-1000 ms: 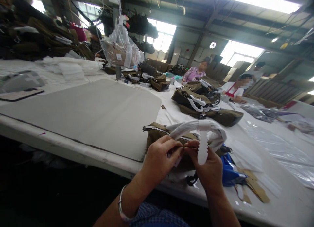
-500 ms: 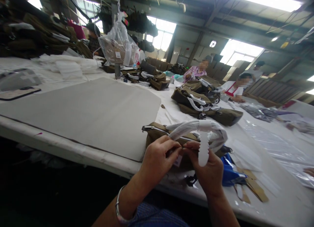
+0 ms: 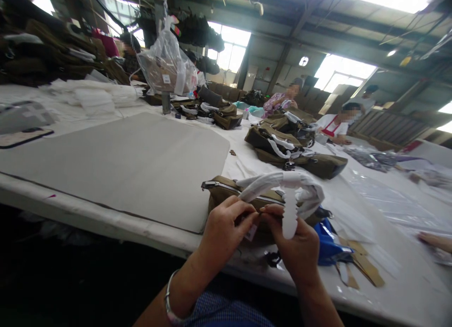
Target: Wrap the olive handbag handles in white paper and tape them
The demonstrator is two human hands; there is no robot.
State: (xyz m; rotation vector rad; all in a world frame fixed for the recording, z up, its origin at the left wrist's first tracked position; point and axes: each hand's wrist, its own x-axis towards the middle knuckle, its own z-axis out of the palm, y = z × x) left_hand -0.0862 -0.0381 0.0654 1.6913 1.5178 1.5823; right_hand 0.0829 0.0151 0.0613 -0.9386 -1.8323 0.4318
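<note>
An olive-brown handbag [image 3: 222, 190] with a silver zip lies at the table edge before me. Its handles [image 3: 259, 182] are wrapped in white material, and a white notched strip [image 3: 290, 214] hangs from them over my right hand. My left hand [image 3: 226, 225] is closed in a pinch at the bag's near side. My right hand [image 3: 298, 247] pinches right beside it, the fingertips of both almost meeting. What they grip is small and dark, too hidden to name. Below the fingers shows a small pale tag [image 3: 251, 232].
Left of the bag lies a large grey board [image 3: 123, 162]. More olive bags [image 3: 278, 143] are piled beyond. A blue item [image 3: 330, 244] and brown strips [image 3: 367, 265] lie at right, near clear plastic sheets [image 3: 384, 200]. Another person's hand [image 3: 436, 241] reaches in at the right edge.
My two hands stay pinched at the same spot on the bag, with only slight finger movement. The view has shifted a little. The other person's hand at right reaches further into view.
</note>
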